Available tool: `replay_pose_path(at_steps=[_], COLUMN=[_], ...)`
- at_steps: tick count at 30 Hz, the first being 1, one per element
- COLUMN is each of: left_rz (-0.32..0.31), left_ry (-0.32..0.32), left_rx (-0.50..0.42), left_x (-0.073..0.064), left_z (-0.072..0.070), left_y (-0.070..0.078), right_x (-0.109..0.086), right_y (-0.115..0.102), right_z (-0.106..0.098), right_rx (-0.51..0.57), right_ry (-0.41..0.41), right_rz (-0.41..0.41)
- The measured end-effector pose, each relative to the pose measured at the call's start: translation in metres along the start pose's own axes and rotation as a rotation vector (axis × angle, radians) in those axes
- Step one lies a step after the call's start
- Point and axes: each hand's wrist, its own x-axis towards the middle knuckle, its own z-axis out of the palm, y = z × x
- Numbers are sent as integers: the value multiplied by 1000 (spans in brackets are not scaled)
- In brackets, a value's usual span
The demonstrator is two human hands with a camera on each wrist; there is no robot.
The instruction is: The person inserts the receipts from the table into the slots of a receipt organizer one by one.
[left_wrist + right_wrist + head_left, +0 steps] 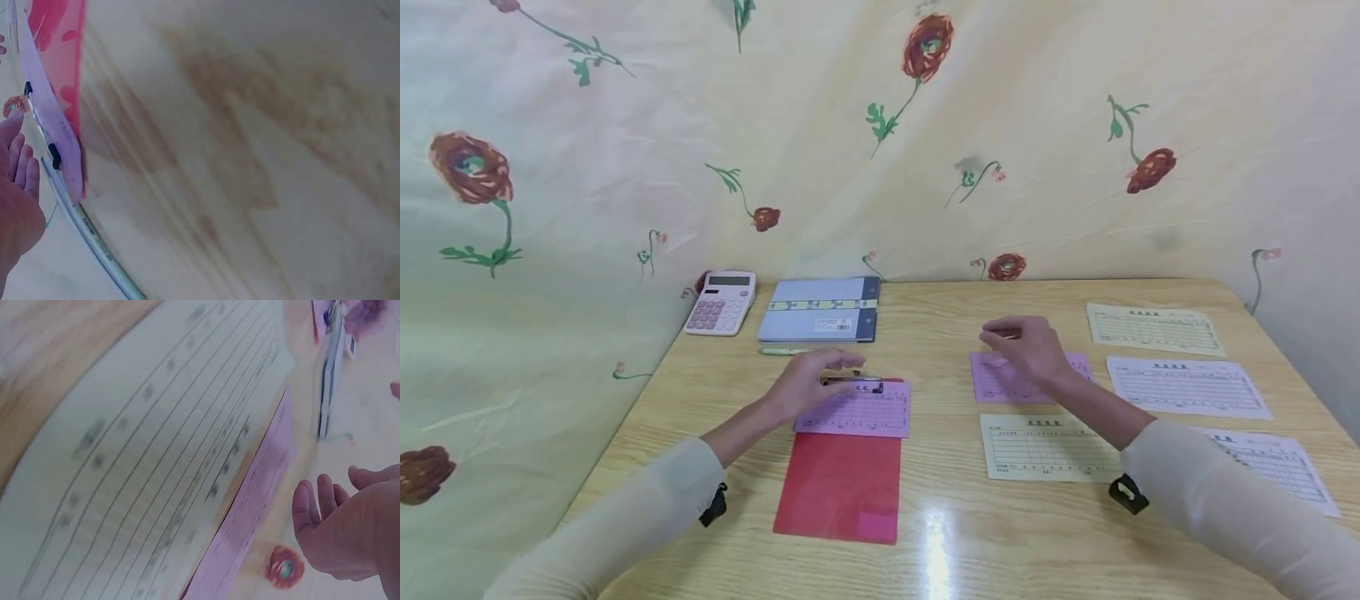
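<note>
A red clipboard [838,492] lies on the table, with a purple printed slip [857,417] across its top under the metal clip [868,384]. Over the clip's left side is my left hand [805,383], fingers loosely bent; the left wrist view shows the hand [19,181] holding nothing. My right hand [1030,346] hovers above another purple slip [1078,364] and partly hides it. Its fingers are loosely bent with nothing between them, as the right wrist view shows. Nearer the front lies a cream slip [1037,450], partly under the right forearm.
Further right lie another cream slip [1153,327] and white slips [1187,387], one partly hidden by the right sleeve. A blue notebook [820,296], a green pen [782,351] and a pink calculator [721,304] sit at the back left. Flowered cloth [820,125] hangs behind the table.
</note>
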Motion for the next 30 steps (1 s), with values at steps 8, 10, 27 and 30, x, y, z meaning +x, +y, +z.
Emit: replay_pose_path(at_steps=[8, 10, 27, 30], left_rz=[-31, -17, 9, 8], left_ry=[-2, 0, 37, 37], left_rx=[21, 25, 90, 101], left_x=[-6, -7, -8, -9], left_z=[8, 9, 13, 13], left_y=[-4, -5, -8, -8], right_x=[3, 2, -22, -23], right_y=[24, 29, 59, 66], right_z=[-28, -34, -75, -78], right_rx=[-26, -38, -304, -333], right_ry=[32, 42, 72, 68], right_rz=[23, 31, -109, -113])
